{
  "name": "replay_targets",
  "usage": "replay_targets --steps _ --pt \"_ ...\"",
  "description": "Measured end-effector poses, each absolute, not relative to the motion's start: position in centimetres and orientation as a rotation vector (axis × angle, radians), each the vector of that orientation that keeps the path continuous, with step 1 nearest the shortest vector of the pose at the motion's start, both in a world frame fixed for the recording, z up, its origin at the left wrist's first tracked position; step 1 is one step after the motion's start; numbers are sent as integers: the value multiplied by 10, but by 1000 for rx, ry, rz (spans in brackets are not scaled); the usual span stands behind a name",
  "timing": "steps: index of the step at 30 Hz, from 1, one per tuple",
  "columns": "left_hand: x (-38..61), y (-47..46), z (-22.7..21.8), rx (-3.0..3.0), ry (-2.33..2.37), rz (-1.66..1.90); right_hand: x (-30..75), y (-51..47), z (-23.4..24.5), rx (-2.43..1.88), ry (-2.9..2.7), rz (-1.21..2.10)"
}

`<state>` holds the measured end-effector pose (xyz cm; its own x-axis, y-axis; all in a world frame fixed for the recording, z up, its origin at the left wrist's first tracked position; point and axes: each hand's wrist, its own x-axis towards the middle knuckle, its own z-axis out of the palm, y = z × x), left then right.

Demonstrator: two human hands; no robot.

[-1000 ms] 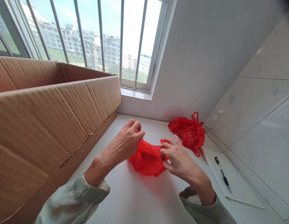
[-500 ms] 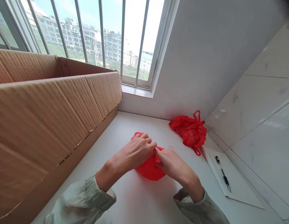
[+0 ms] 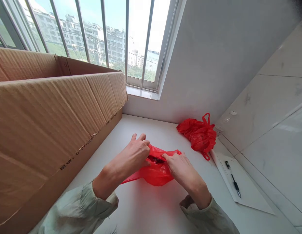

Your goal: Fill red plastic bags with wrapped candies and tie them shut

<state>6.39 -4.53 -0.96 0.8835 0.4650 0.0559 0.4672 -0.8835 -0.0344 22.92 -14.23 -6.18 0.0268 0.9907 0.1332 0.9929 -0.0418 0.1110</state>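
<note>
Between my hands a red plastic bag (image 3: pixel 157 177) rests on the white table, its mouth spread apart. Something dark shows inside the opening, too small a part to name. My left hand (image 3: pixel 137 152) grips the left side of the bag's rim, with some fingers raised. On the right side, my right hand (image 3: pixel 176 165) pinches the rim, thumb toward the opening. A thin red strip of the bag stretches out to the left beneath my left wrist.
A large open cardboard box (image 3: pixel 92 104) fills the left side. A bunched red plastic bag (image 3: pixel 199 135) lies by the wall. Right of it, a pen (image 3: pixel 236 186) and its cap (image 3: pixel 227 164) lie on a white notebook (image 3: pixel 251 198). A barred window (image 3: pixel 138 48) is behind.
My hands have moved apart, the left one leftward and the right one slightly right. The bag's mouth has been pulled open, and its dark contents now show.
</note>
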Motion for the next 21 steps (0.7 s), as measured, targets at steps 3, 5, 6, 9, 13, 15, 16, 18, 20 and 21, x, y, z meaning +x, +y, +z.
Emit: replay_targets --steps 3,5,6,9,13,15,16,18,20,21 --pt "63 -45 -9 -3036 -758 -46 230 -143 -58 -2435 -2050 -213" --pt "61 -47 -5 -3024 -781 -30 232 -142 -51 -2478 -1991 -208" --pt "59 -48 -1 -3005 -805 -23 232 -142 -47 -2488 -1971 -211" --pt "50 -56 11 -2959 -950 24 231 -144 -37 -2507 -1942 -175" --pt "34 -61 18 -2939 -1061 -4 227 -151 -27 -2593 -1892 -86" --pt "24 -57 11 -2914 -1096 -92 228 -155 -25 -2618 -1873 -86" --pt "19 -53 6 -2904 -1104 -141 229 -157 -24 -2624 -1865 -94" --pt "10 -46 -6 -2874 -1109 -242 231 -160 -22 -2620 -1865 -81" --pt "3 -43 -15 -2832 -1099 -321 231 -164 -21 -2580 -1923 50" --pt "2 -44 -17 -2816 -1082 -352 230 -166 -20 -2530 -1973 141"
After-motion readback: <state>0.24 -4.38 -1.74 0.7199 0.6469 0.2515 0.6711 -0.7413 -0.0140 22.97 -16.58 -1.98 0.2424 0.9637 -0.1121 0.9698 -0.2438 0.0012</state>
